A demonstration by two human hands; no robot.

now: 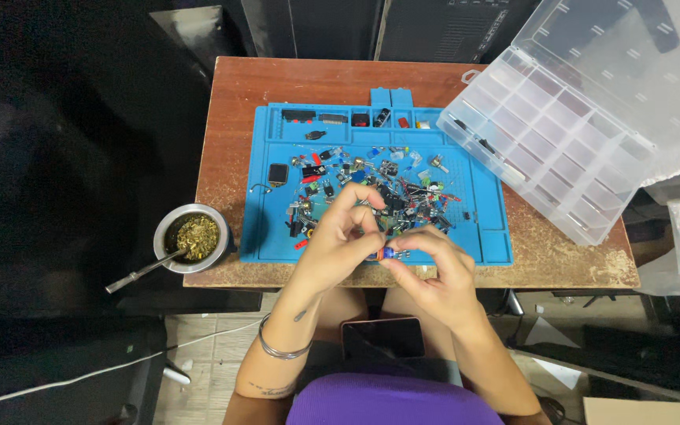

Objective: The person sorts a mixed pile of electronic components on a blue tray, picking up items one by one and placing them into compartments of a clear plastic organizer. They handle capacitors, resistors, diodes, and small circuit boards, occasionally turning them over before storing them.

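Note:
My right hand (431,271) pinches a small blue electronic component (387,253) between thumb and fingertips, just over the front edge of a blue work mat (273,228). My left hand (338,236) is right beside it, fingers curled, with its fingertips at the same component. A scattered pile of small electronic parts (379,185) lies on the mat just beyond both hands. The left wrist wears a metal bangle (281,349).
An open clear compartment box (548,145) sits at the table's right, lid raised. A metal cup of green herb with a metal straw (192,236) stands at the front left corner. A dark phone (383,337) rests on my lap. The brown table (234,86) is small.

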